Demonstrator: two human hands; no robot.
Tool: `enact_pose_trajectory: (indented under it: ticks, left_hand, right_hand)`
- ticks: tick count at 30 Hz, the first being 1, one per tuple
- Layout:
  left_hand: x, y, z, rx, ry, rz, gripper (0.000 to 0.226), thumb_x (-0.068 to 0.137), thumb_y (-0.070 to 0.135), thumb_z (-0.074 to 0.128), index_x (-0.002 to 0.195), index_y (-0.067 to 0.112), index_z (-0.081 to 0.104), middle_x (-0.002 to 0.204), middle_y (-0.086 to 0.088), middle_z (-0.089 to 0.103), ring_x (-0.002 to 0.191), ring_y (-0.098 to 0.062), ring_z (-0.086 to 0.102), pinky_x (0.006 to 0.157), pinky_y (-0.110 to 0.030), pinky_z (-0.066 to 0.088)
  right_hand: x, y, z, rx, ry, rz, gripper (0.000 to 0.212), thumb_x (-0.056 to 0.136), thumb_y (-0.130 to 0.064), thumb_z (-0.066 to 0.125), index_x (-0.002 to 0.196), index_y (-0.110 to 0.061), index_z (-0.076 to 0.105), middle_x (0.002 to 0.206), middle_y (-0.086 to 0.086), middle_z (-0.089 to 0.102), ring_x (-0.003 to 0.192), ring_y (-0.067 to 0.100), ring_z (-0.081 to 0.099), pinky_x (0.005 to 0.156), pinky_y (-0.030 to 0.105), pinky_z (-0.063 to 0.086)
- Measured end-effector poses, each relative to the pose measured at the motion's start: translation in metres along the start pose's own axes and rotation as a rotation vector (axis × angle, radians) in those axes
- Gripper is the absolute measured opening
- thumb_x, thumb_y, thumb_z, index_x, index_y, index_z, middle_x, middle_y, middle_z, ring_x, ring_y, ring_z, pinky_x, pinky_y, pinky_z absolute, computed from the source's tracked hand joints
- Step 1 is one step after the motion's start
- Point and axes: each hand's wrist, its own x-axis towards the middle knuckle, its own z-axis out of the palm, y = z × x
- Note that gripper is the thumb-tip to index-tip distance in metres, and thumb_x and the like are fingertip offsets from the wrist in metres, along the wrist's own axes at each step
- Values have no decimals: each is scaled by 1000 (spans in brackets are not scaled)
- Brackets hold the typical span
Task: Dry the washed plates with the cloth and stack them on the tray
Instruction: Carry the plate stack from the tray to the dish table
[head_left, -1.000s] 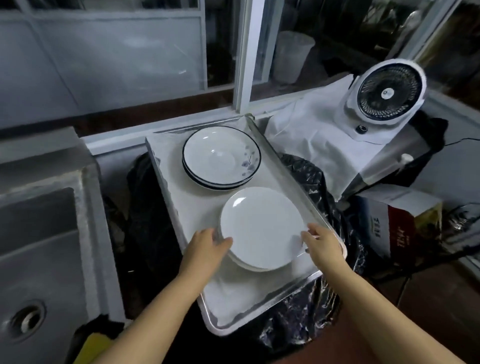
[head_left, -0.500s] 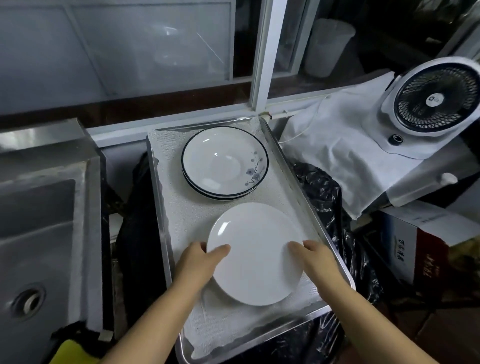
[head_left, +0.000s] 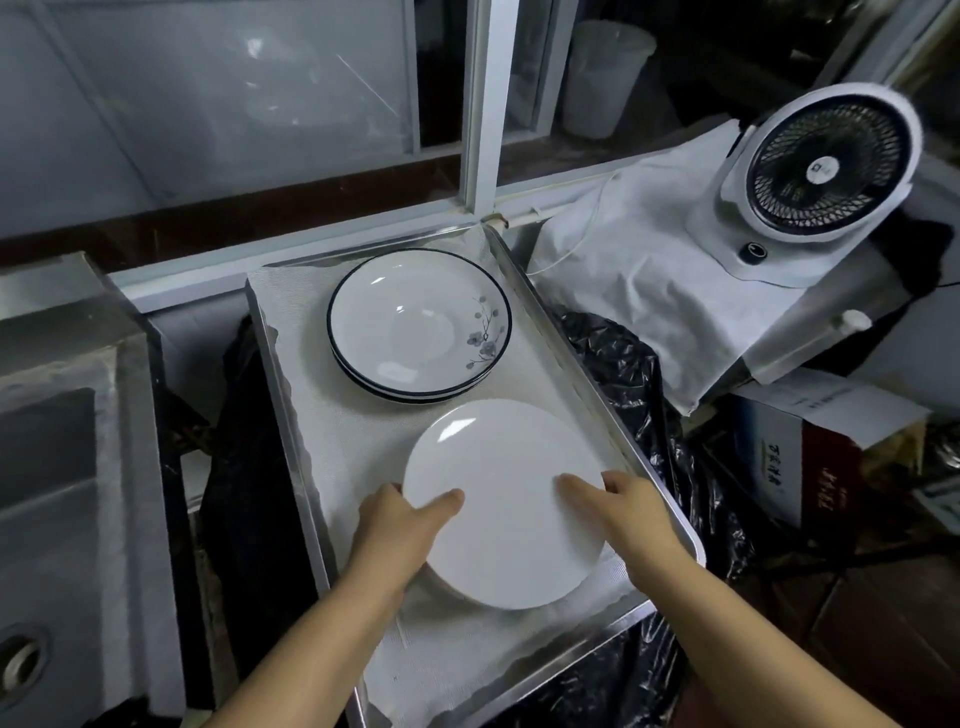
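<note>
On the lined tray (head_left: 291, 364), left hand (head_left: 397, 525) and right hand (head_left: 631, 506) are gripping opposite rims of the white plate (head_left: 506, 499), thumbs lying on top.

Single head-worn wide-angle view, aimed forward and steeply down. Close over the tray (head_left: 566, 332) at centre, forearms entering from 6 o'clock. Fan (head_left: 826, 166) at 2 o'clock, sink (head_left: 62, 467) at 9 o'clock.

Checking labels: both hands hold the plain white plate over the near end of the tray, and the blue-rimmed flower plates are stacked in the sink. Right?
Not quite. In the head view the blue-rimmed flower plates are stacked at the far end of the tray, not in the sink. The rest holds: left hand and right hand hold the plain white plate.
</note>
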Motion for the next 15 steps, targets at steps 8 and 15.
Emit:
enact_pose_trajectory:
  ticks: [8,15]
  left_hand:
    - [-3,0,0,-30,10,72,41,75,29,76,106,16,53,116,-8,56,93,-26,63,81,-42,55]
    - [-9,13,-1,-148,-93,99,34,76,21,75,99,24,51,97,1,66,82,-18,65,57,-28,47]
  right_hand:
    - [-13,8,4,300,-38,129,28,55,-34,69,67,-13,54,60,-2,51,55,19,48,55,30,38]
    - [-41,-2,-3,579,-93,185,40,58,-20,61,94,-4,68,78,9,66,69,27,61,61,31,47]
